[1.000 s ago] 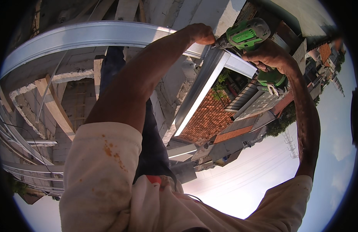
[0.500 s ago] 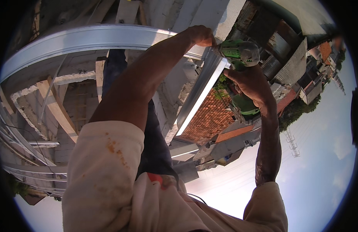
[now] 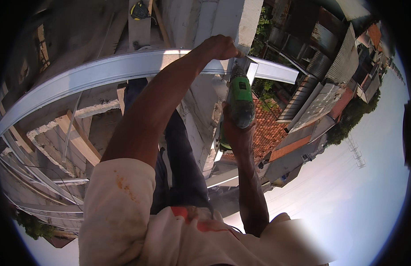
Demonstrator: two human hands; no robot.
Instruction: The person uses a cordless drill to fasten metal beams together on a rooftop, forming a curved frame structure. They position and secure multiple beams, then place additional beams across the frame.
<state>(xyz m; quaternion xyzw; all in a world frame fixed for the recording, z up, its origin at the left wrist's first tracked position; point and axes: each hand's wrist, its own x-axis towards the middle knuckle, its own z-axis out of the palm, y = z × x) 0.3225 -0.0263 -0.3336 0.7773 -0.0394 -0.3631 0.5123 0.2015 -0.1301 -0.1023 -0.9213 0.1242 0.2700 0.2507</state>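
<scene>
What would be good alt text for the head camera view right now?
A person's right hand grips a green power drill, its nose pointed toward silvery metal beams, with the curled left hand near the drill's tip. An orange tiled roof shows in the background at right.

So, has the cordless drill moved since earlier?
Yes: the green cordless drill moved left and down in view, from above the right end of the silver metal channel to mostly below it.

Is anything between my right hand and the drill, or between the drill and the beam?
Nothing visible. Your right hand grips the drill, which points at the beam near your left hand; tip contact is unclear.
</scene>
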